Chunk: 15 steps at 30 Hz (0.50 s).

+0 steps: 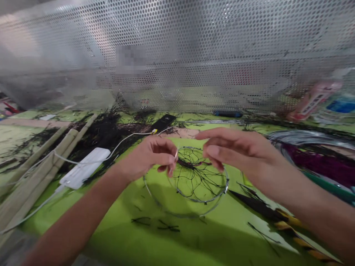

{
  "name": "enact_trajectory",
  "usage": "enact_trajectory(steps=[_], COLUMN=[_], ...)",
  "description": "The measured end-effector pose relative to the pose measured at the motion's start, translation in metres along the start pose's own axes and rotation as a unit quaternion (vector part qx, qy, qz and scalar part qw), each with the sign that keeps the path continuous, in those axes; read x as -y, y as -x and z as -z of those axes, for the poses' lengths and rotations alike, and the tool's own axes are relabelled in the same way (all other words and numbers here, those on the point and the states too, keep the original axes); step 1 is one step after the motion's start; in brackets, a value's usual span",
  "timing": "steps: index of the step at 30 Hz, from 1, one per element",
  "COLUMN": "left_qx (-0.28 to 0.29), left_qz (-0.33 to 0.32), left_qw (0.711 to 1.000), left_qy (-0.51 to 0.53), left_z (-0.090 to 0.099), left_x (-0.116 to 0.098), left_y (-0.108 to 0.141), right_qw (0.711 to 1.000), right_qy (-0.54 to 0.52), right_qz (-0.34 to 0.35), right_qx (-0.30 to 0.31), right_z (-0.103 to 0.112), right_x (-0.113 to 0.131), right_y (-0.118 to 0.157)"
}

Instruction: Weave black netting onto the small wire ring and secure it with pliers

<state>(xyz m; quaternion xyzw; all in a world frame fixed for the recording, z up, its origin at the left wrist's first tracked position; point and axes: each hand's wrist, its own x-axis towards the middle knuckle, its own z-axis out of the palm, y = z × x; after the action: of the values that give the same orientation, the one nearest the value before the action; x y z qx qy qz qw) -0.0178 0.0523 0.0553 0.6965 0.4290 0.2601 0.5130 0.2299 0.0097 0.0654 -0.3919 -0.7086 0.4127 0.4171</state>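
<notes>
A wire ring with black netting (206, 201) lies on the green surface (116, 229), below and between my hands. A second, larger thin wire loop (177, 214) curves around its near side. My left hand (155, 157) is pinched at the ring's left side, closed on a thin pale strand or wire end (176, 153). My right hand (235, 153) hovers over the ring's right side, fingers curled with thumb and index apart; nothing shows between them.
A white power bank (84, 168) with a cable and wooden strips (55, 159) lie left. Behind are a black phone (165, 121) and perforated metal panel (177, 55). Right are black-and-yellow-handled scissors (257, 205), coiled wire (299, 136) and a pink bottle (313, 99).
</notes>
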Motion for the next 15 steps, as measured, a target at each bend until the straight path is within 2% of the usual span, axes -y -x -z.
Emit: enact_trajectory(steps=[2, 4, 7, 9, 10, 11, 12, 13, 14, 15], left_qx=[0.004, -0.014, -0.046, -0.059, -0.067, -0.077, -0.093, -0.117, -0.144, -0.183], left_qz=[-0.013, -0.021, -0.026, -0.025, -0.023, -0.02, -0.017, -0.013, -0.006, 0.001], left_qw=[0.999, 0.998, 0.997, 0.998, 0.998, 0.997, 0.994, 0.989, 0.982, 0.97], left_qy=[0.031, 0.05, 0.048, 0.021, 0.001, -0.023, -0.052, -0.085, -0.122, -0.162], left_z=[-0.016, -0.029, -0.043, -0.049, -0.05, -0.049, -0.045, -0.039, -0.03, -0.019], left_x=[-0.004, -0.006, -0.008, -0.007, -0.007, -0.006, -0.004, -0.002, 0.0, 0.002], left_y=[0.0, 0.001, 0.0, -0.002, -0.003, -0.004, -0.005, -0.005, -0.004, -0.002], right_qw=[0.992, 0.977, 0.964, 0.965, 0.973, 0.987, 0.997, 0.993, 0.953, 0.923], right_qy=[-0.127, -0.211, -0.261, -0.247, -0.215, -0.138, -0.027, 0.102, 0.299, 0.379], right_qz=[-0.011, -0.019, -0.054, -0.081, -0.083, -0.078, -0.067, -0.053, -0.037, -0.04], right_qx=[0.011, 0.019, -0.009, -0.018, -0.01, -0.004, -0.003, -0.007, -0.031, -0.05], right_z=[-0.017, -0.026, -0.03, -0.029, -0.025, -0.019, -0.009, 0.003, 0.017, 0.034], right_x=[-0.001, -0.004, -0.011, -0.016, -0.018, -0.021, -0.024, -0.029, -0.035, -0.043], right_y=[-0.005, -0.004, 0.004, 0.008, 0.007, 0.004, -0.002, -0.009, -0.019, -0.03])
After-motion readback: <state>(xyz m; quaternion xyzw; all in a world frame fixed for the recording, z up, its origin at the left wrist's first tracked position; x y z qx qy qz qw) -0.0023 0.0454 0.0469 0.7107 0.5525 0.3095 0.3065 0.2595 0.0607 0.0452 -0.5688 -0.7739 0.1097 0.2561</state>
